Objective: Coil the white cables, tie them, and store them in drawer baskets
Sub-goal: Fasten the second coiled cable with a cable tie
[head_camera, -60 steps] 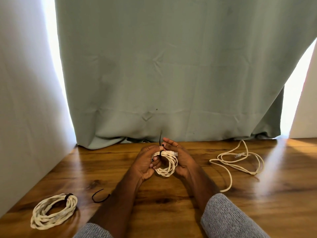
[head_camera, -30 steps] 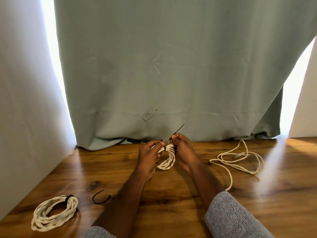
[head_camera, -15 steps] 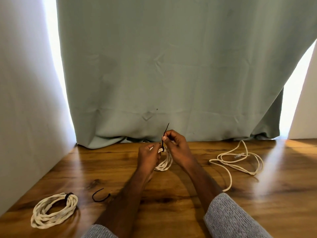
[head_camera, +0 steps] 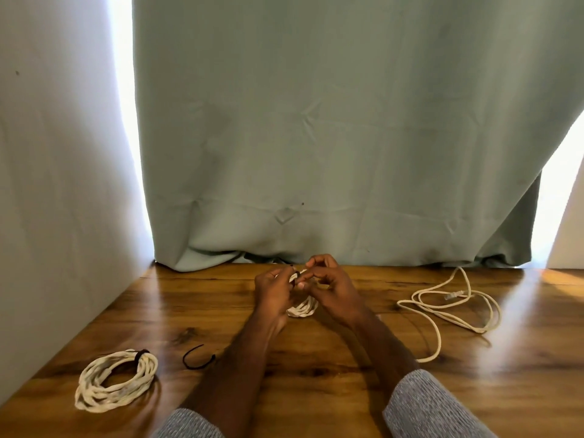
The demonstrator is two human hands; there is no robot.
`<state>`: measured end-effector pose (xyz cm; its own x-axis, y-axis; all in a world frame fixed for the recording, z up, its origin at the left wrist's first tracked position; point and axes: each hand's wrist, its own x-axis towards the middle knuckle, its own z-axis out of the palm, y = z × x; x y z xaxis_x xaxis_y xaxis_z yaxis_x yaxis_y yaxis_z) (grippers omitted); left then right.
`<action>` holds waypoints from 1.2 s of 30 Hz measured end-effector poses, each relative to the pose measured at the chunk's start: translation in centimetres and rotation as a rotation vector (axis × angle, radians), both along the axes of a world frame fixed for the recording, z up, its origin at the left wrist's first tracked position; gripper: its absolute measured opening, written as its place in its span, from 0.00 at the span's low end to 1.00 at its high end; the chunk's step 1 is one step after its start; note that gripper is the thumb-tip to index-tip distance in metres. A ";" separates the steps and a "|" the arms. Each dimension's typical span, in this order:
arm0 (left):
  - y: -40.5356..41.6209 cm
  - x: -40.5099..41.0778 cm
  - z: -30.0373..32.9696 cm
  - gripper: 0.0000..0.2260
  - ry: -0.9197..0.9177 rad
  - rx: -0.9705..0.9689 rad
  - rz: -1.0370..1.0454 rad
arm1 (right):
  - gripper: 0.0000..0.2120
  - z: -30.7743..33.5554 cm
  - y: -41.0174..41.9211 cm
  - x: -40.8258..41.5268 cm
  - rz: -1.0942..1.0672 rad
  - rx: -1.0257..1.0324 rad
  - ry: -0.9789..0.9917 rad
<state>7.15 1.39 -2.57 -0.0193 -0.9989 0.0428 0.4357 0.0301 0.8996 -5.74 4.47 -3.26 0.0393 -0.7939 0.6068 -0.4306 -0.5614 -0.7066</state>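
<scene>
Both hands, left hand (head_camera: 274, 290) and right hand (head_camera: 331, 287), pinched a small white cable coil (head_camera: 302, 308), bound by a black tie (head_camera: 297, 275), above the table (head_camera: 316, 358).

Sage-green curtain (head_camera: 331, 128) hangs behind wooden table (head_camera: 316, 368); daylight at both edges.

You wear a grey heathered knit top. Left sleeve (head_camera: 189, 426) and right sleeve (head_camera: 433, 406) pushed up well short of the wrists; forearms bare. Left hand (head_camera: 275, 295) and right hand (head_camera: 331, 286): no rings, watch or gloves visible.
</scene>
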 end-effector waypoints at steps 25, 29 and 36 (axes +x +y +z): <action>0.1 1.3 0.1 0.09 -0.160 -0.125 -0.281 | 0.13 -0.5 0.3 -0.5 0.025 0.212 -0.258; -0.5 1.4 -0.2 0.07 -0.137 -0.147 -0.245 | 0.15 0.6 0.8 0.0 0.118 0.299 -0.419; -0.5 1.2 -0.5 0.07 -0.128 -0.180 -0.220 | 0.14 0.8 0.4 -0.8 0.202 0.490 -0.699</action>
<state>8.31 0.87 -3.05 -0.2510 -0.9466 0.2021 0.3332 0.1116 0.9362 -6.58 4.83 -2.47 -0.0460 -0.9895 0.1369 0.2660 -0.1442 -0.9531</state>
